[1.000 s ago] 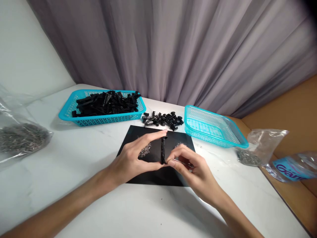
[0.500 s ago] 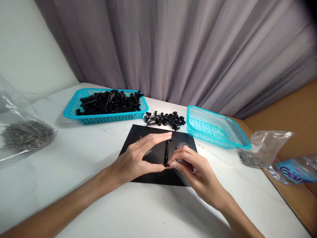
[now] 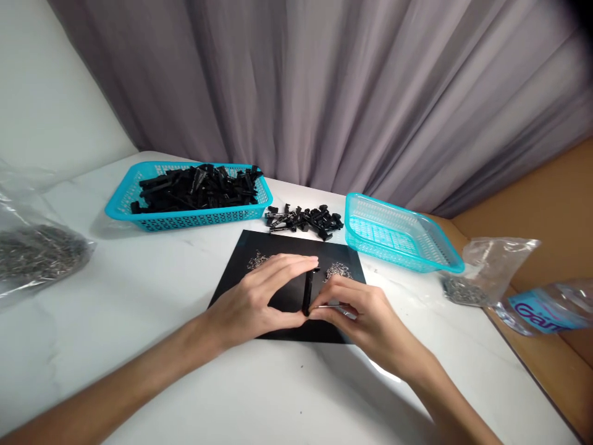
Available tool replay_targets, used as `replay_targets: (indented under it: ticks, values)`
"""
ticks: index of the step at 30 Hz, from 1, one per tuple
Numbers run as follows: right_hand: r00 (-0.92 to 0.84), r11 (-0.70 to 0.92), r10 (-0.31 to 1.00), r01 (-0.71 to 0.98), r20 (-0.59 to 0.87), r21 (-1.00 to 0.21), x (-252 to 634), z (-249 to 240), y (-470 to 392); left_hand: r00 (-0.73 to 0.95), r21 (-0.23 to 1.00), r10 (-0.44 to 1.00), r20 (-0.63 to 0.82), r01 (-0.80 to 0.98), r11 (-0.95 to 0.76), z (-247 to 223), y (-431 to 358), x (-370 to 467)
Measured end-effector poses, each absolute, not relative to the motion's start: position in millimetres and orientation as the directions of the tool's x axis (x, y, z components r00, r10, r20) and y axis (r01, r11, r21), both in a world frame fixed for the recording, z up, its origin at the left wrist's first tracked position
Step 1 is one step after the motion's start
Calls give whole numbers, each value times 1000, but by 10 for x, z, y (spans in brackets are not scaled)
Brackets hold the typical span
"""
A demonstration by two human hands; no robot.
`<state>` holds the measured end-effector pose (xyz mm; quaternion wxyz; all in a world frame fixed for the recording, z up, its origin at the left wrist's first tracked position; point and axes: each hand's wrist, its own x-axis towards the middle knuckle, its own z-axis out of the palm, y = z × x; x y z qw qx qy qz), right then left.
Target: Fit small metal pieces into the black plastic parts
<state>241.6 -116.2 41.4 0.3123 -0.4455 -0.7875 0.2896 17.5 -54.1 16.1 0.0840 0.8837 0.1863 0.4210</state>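
Observation:
A long narrow black part [image 3: 308, 290] stands on end over the black mat [image 3: 288, 303]. My left hand [image 3: 259, 296] grips it, fingertips at its top end and thumb at its bottom end. My right hand [image 3: 359, 306] pinches a thin metal piece [image 3: 331, 306] whose tip meets the part's lower end. Small metal pieces lie in two heaps on the mat, a left heap [image 3: 256, 262] behind my left hand and a right heap [image 3: 338, 271] behind my right hand.
A blue basket [image 3: 204, 217] full of black parts stands at the back left. Loose black parts [image 3: 308, 219] lie beside it, then a turquoise basket [image 3: 393, 250]. Bags of metal pieces lie left [image 3: 44, 250] and right [image 3: 467, 289], with a bottle [image 3: 540, 309] at the far right.
The whole view has shifted slightly, with the baskets and mat now a little further left. Both hands keep their holds, and the black part shows a slightly different face.

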Motion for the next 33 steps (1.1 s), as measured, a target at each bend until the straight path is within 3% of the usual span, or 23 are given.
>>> replay_targets:
  ticks: [10, 22, 29, 33]
  values:
    - [-299, 319, 938, 558, 173, -766, 2354, 392, -1161, 563, 243, 390, 729, 319, -916, 170, -555, 171]
    - [-197, 206, 972, 423, 132, -882, 2342, 283, -1095, 569, 174, 291, 769, 252, -952, 225, -533, 172]
    - [-244, 168, 965, 310, 93, -936, 2373, 289, -1050, 527, 224, 298, 796, 201, -954, 222, -530, 175]
    - [-270, 225, 952, 292, 145, -930, 2412, 336, -1061, 512, 276, 331, 793, 181, -944, 209, -533, 164]
